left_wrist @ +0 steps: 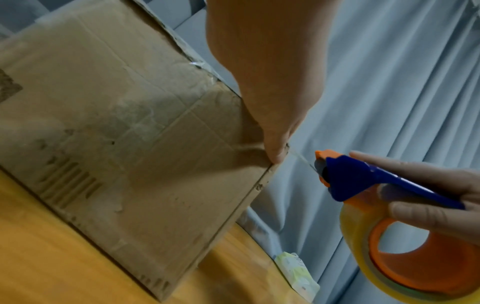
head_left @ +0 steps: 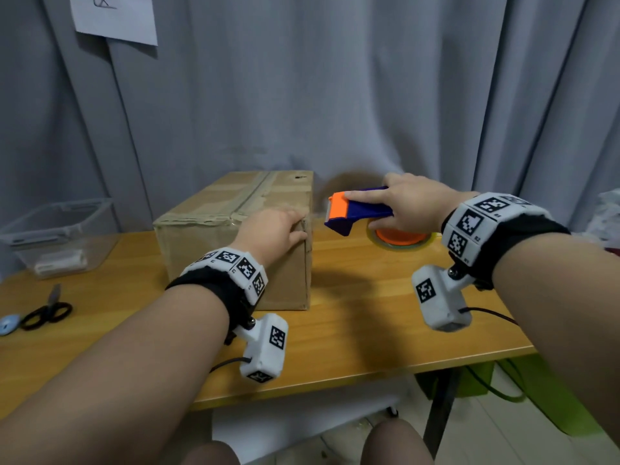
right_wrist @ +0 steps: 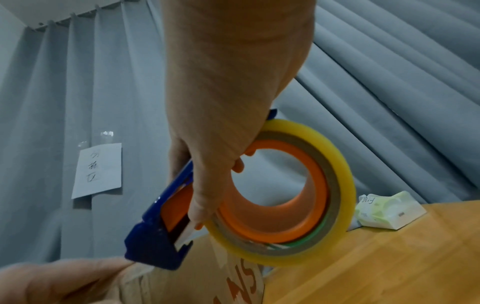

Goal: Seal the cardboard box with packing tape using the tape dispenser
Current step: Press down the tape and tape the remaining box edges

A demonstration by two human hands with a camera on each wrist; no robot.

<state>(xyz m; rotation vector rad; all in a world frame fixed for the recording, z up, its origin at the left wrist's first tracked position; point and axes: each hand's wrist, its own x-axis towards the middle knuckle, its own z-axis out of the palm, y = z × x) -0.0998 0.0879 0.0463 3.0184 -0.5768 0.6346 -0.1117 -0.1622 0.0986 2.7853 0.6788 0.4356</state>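
Note:
A brown cardboard box [head_left: 231, 226] stands on the wooden table [head_left: 369, 333], its top flaps closed and old tape along the seam. My left hand [head_left: 275, 229] rests on its near right top corner. In the left wrist view its thumb [left_wrist: 272, 144] presses on the box [left_wrist: 116, 133] edge. A thin strip of tape runs from there to the dispenser [left_wrist: 363, 179]. My right hand [head_left: 406, 203] grips the blue and orange tape dispenser [head_left: 355, 209] in the air just right of the box. The yellowish tape roll [right_wrist: 335, 185] hangs below my right hand [right_wrist: 228, 102].
A clear plastic bin [head_left: 57, 236] stands at the table's left, with black scissors [head_left: 47, 312] nearer the front edge. A green and white tissue pack [right_wrist: 384, 211] lies by the grey curtain [head_left: 335, 95] at the back right. A paper note [right_wrist: 98, 170] is stuck on the curtain.

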